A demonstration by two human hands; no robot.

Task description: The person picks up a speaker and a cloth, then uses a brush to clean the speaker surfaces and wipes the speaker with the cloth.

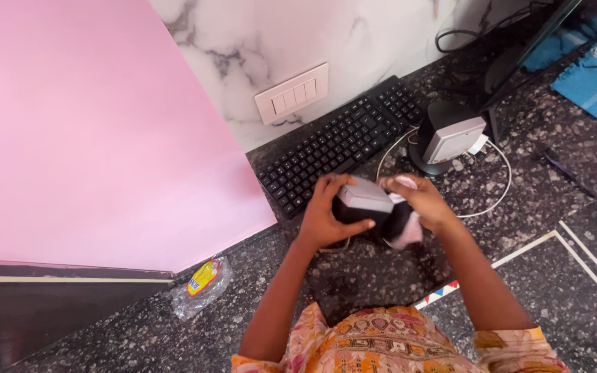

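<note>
My left hand [326, 214] grips a small black and grey speaker [363, 199] from its left side, lifted just above the dark granite counter [381, 276]. My right hand [419, 200] presses a white and pink cloth [407, 228] against the speaker's right side. A matching second speaker [450, 137] stands upright on the counter behind my hands, with a white cable [497, 197] looping from it.
A black keyboard [340, 141] lies against the marble wall under a white switch plate [291, 93]. A pink wall panel [84, 124] fills the left. A crumpled clear wrapper [202, 284] lies at the lower left. A monitor stand [513, 65] and blue cloth [595, 83] sit at the far right.
</note>
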